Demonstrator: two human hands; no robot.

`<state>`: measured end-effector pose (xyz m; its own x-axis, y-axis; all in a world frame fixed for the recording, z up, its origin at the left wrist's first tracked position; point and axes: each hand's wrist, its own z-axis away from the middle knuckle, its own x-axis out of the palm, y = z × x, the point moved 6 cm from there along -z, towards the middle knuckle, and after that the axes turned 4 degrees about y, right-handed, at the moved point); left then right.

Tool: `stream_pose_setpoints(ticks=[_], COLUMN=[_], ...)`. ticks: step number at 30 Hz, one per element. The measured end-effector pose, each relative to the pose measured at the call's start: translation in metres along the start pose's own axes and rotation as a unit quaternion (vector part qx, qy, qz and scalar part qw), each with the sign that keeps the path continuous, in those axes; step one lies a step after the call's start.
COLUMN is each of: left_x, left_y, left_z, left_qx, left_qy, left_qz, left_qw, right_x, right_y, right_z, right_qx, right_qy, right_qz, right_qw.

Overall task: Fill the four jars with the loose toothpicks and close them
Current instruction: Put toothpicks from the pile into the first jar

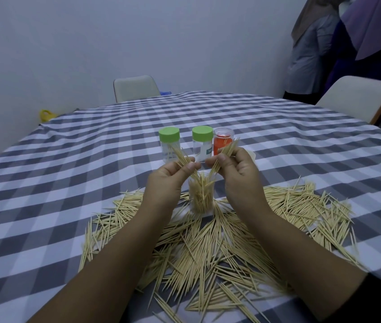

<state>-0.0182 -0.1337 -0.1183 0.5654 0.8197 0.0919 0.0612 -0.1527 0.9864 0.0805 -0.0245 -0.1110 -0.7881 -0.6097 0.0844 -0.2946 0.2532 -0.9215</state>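
Observation:
An open clear jar (201, 197), partly full of toothpicks, stands upright between my hands. My left hand (169, 180) pinches a bundle of toothpicks (180, 157) above the jar's left side. My right hand (238, 171) pinches another bundle (228, 149) above its right side, with the lower tips pointing into the jar. Behind stand two clear jars with green lids, one (169, 145) on the left and one (202, 145) in the middle, and a jar with an orange insert (222, 143). Loose toothpicks (208, 248) lie heaped on the checked tablecloth (68, 183) around my forearms.
A pale round thing (252, 155) peeks out behind my right hand. Two white chairs stand at the far side (136, 88) and far right (357, 96). People stand at the top right (348, 43). A yellow object (46, 115) lies beyond the table's left edge.

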Motion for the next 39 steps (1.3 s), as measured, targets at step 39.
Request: stream_pose_setpoints(ticks=[39], left_x=[0.004], left_y=[-0.029], left_z=[-0.004], left_qx=[-0.034], left_qy=[-0.163], left_qz=[-0.222], left_qw=[0.961], right_x=[-0.022], right_y=[-0.010], right_z=[-0.005], right_qx=[0.038], right_qy=[-0.095], right_qz=[0.236], right_qw=[0.966])
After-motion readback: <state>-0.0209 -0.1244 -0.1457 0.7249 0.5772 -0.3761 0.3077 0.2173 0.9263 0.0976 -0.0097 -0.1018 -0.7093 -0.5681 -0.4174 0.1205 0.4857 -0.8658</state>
